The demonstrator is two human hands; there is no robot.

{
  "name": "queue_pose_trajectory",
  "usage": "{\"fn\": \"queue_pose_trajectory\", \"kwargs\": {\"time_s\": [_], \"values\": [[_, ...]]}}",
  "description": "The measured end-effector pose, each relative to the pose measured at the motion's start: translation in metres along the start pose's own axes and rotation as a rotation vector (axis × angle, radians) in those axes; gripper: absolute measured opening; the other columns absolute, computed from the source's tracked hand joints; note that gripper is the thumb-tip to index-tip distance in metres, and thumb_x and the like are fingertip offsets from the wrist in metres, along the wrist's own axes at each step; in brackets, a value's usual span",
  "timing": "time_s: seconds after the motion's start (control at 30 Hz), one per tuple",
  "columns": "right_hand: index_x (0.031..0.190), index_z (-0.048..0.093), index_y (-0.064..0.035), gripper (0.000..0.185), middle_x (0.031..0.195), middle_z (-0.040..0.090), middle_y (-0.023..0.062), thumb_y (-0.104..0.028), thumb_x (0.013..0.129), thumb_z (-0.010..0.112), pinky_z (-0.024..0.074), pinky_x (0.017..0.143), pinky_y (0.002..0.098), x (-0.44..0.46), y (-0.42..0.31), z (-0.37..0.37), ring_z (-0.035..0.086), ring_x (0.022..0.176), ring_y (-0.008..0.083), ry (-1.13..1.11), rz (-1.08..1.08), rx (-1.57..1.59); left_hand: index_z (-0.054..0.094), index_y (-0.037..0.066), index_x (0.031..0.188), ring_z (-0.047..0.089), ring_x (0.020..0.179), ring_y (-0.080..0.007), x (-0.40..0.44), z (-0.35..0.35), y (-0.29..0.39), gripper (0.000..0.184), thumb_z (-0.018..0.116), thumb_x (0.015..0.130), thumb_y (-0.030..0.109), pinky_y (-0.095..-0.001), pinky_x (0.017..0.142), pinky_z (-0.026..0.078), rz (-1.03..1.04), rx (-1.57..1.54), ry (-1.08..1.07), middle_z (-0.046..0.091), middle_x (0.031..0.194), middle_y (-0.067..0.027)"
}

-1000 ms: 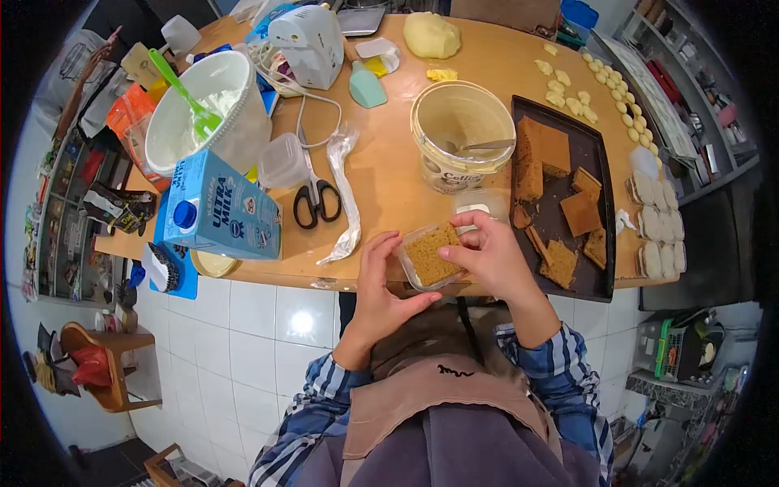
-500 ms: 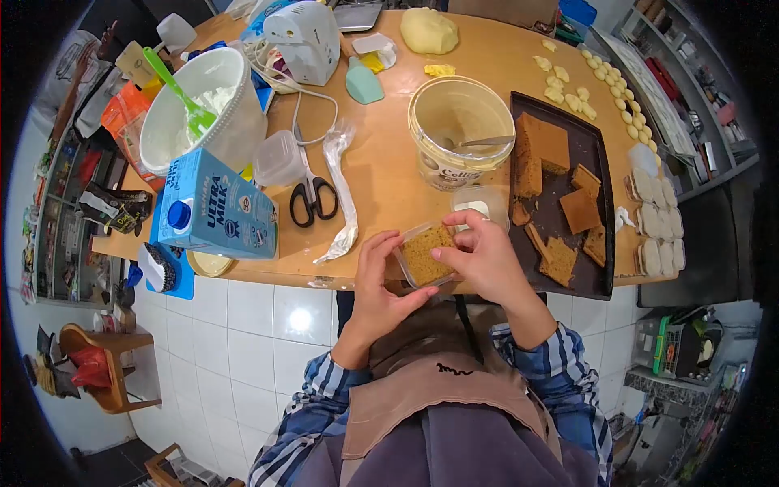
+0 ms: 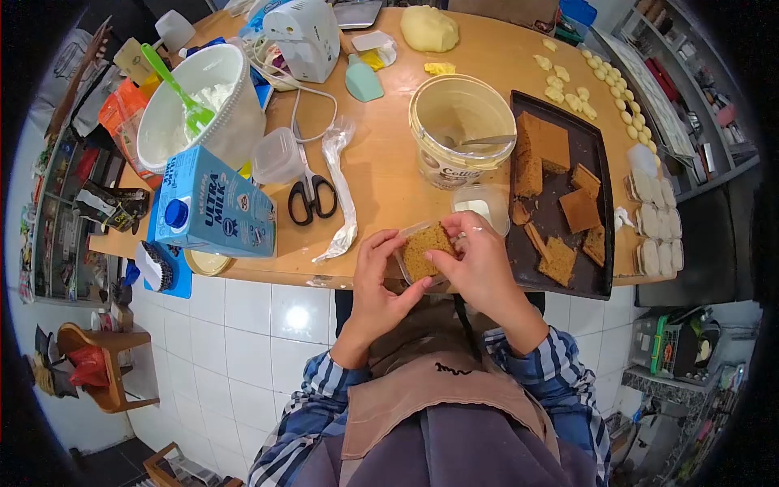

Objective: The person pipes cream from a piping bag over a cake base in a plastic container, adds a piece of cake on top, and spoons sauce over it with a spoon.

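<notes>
At the table's front edge, a brown cake piece [image 3: 425,250] lies in a small clear plastic container [image 3: 403,266]. My left hand [image 3: 380,284] is wrapped round the container's left side, thumb at its near edge. My right hand [image 3: 482,264] pinches the right side of the cake piece between thumb and fingers. Just behind my right hand stands another clear container [image 3: 487,200] with something white in it. A dark tray [image 3: 560,199] with cake blocks and cut pieces is to the right. The tub [image 3: 454,166] behind holds a metal utensil.
On the left are a blue milk carton [image 3: 217,207], black-handled scissors [image 3: 312,199], a white bowl [image 3: 158,134] with a green spatula and a white mixer [image 3: 302,40]. Dough [image 3: 429,29] lies at the back; filled containers [image 3: 654,219] stand far right.
My right hand has shifted slightly left over the cake piece, and my left thumb has come nearer to it. The view has moved slightly.
</notes>
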State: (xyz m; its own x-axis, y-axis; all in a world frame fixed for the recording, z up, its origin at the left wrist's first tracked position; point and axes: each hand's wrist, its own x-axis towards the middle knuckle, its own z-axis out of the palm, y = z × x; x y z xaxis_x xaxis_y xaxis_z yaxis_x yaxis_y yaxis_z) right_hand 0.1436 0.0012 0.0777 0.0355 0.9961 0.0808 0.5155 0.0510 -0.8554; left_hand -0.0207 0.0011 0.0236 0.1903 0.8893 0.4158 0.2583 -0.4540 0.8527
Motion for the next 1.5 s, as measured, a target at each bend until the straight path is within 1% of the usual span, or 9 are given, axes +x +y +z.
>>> {"fn": "queue_pose_trajectory", "kwargs": {"time_s": [0.03, 0.13, 0.33, 0.53, 0.63, 0.73, 0.93, 1.2, 1.5], "values": [[0.102, 0.054, 0.0037, 0.040, 0.088, 0.059, 0.0183, -0.009, 0.069, 0.072, 0.0487, 0.066, 0.0343, 0.000, -0.001, 0.000, 0.060, 0.078, 0.0289, 0.001, 0.003, -0.006, 0.051, 0.003, 0.113, 0.049, 0.108, -0.0311, 0.001, -0.001, 0.002, 0.059, 0.079, 0.062, 0.014, -0.0370, 0.090, 0.042, 0.005, 0.021, -0.004, 0.047, 0.117, -0.0178], [0.099, 0.055, 0.0047, 0.036, 0.085, 0.058, 0.0184, -0.009, 0.070, 0.071, 0.0483, 0.065, 0.0354, -0.001, -0.002, 0.001, 0.060, 0.076, 0.0304, 0.009, -0.034, -0.051, 0.052, 0.003, 0.113, 0.049, 0.108, -0.0316, 0.002, -0.002, 0.005, 0.057, 0.078, 0.063, 0.014, -0.0369, 0.090, 0.042, 0.013, 0.060, -0.011, 0.047, 0.117, -0.0183], [0.096, 0.060, 0.0046, 0.030, 0.089, 0.061, 0.0212, -0.014, 0.074, 0.068, 0.0480, 0.067, 0.0375, -0.004, -0.005, 0.003, 0.060, 0.079, 0.0326, 0.050, -0.072, -0.068, 0.052, 0.002, 0.112, 0.048, 0.108, -0.0321, 0.000, -0.001, 0.003, 0.056, 0.078, 0.063, 0.014, -0.0370, 0.090, 0.041, 0.003, 0.036, -0.002, 0.047, 0.117, -0.0186], [0.095, 0.062, 0.0049, 0.022, 0.087, 0.062, 0.0203, -0.005, 0.076, 0.057, 0.0443, 0.072, 0.0410, -0.004, -0.012, -0.004, 0.057, 0.076, 0.0355, 0.055, -0.237, -0.283, 0.052, 0.002, 0.111, 0.048, 0.108, -0.0317, 0.001, -0.003, 0.004, 0.056, 0.078, 0.063, 0.014, -0.0368, 0.090, 0.041, 0.010, 0.051, -0.002, 0.047, 0.117, -0.0183], [0.095, 0.064, 0.0039, 0.024, 0.087, 0.064, 0.0169, 0.003, 0.073, 0.053, 0.0460, 0.072, 0.0394, -0.004, -0.010, -0.005, 0.057, 0.081, 0.0335, 0.041, -0.271, -0.301, 0.052, 0.002, 0.112, 0.048, 0.109, -0.0308, 0.001, -0.003, 0.004, 0.056, 0.078, 0.063, 0.014, -0.0366, 0.091, 0.041, 0.000, 0.042, 0.001, 0.047, 0.117, -0.0175], [0.093, 0.064, 0.0032, 0.026, 0.086, 0.064, 0.0161, 0.005, 0.070, 0.053, 0.0463, 0.072, 0.0379, -0.004, -0.007, -0.004, 0.057, 0.080, 0.0323, 0.051, -0.280, -0.354, 0.052, 0.003, 0.112, 0.048, 0.109, -0.0301, 0.001, -0.003, 0.006, 0.056, 0.078, 0.064, 0.014, -0.0365, 0.092, 0.040, -0.003, 0.047, -0.001, 0.047, 0.117, -0.0169], [0.091, 0.066, -0.0004, 0.025, 0.086, 0.057, 0.0119, 0.000, 0.067, 0.060, 0.0453, 0.071, 0.0384, -0.006, -0.008, -0.003, 0.051, 0.084, 0.0300, 0.113, -0.278, -0.462, 0.052, 0.001, 0.111, 0.048, 0.107, -0.0313, 0.002, -0.004, 0.006, 0.055, 0.078, 0.064, 0.014, -0.0362, 0.090, 0.041, -0.004, 0.052, -0.003, 0.047, 0.116, -0.0183], [0.089, 0.067, -0.0030, 0.020, 0.083, 0.054, 0.0110, -0.001, 0.070, 0.061, 0.0460, 0.066, 0.0387, -0.006, 0.003, -0.004, 0.052, 0.082, 0.0296, 0.140, -0.255, -0.453, 0.052, 0.001, 0.112, 0.048, 0.108, -0.0316, 0.002, -0.004, 0.008, 0.055, 0.078, 0.065, 0.014, -0.0368, 0.091, 0.040, -0.006, 0.050, -0.007, 0.047, 0.116, -0.0187], [0.091, 0.067, -0.0031, 0.022, 0.083, 0.053, 0.0121, 0.000, 0.072, 0.058, 0.0456, 0.068, 0.0392, -0.007, 0.003, -0.004, 0.052, 0.082, 0.0299, 0.108, -0.245, -0.439, 0.057, 0.000, 0.106, 0.048, 0.107, -0.0313, 0.002, -0.003, 0.007, 0.036, 0.069, 0.074, 0.011, -0.0370, 0.090, 0.041, -0.017, 0.033, -0.018, 0.047, 0.115, -0.0188]]}}
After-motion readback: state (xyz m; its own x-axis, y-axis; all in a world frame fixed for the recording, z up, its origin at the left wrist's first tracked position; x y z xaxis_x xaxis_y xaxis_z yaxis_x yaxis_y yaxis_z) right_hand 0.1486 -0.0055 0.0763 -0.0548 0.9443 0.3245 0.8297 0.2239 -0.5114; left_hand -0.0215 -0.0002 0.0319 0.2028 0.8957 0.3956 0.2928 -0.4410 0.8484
